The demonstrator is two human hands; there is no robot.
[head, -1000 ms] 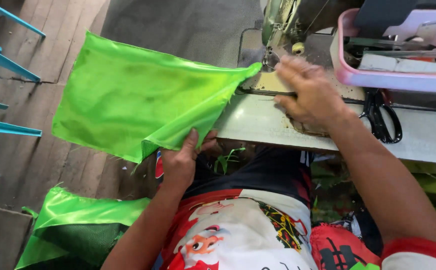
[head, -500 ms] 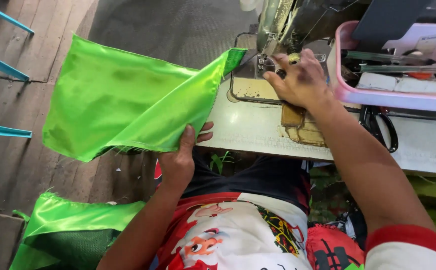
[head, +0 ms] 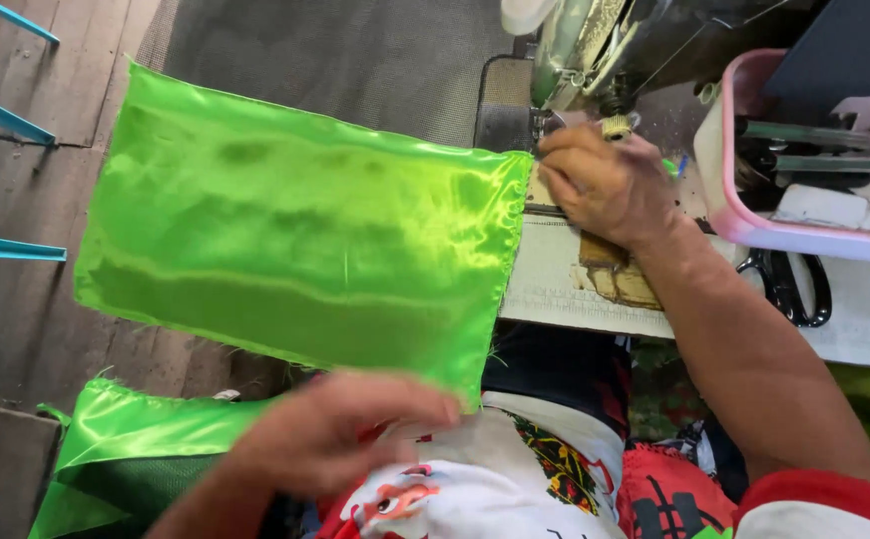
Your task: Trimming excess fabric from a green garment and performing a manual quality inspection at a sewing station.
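Cloth: shiny bright-green satin rectangle (head: 295,240), spread flat in the air left of the sewing table (head: 565,289), right edge at the machine
Right hand (head: 605,185): fingers curled, pinching the cloth's right edge beside the grey sewing machine head (head: 595,50)
Left hand (head: 335,429): blurred, at the cloth's lower right corner; grip cannot be told
Nearby: pink plastic tray (head: 744,225), black scissors (head: 784,284), second green satin piece (head: 136,439) lower left

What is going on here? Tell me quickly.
A person sits at a sewing machine with a bright green satin piece spread flat to its left. The right hand pinches the cloth's edge by the needle; the left hand, blurred, is at its lower corner. More green fabric lies on the floor.
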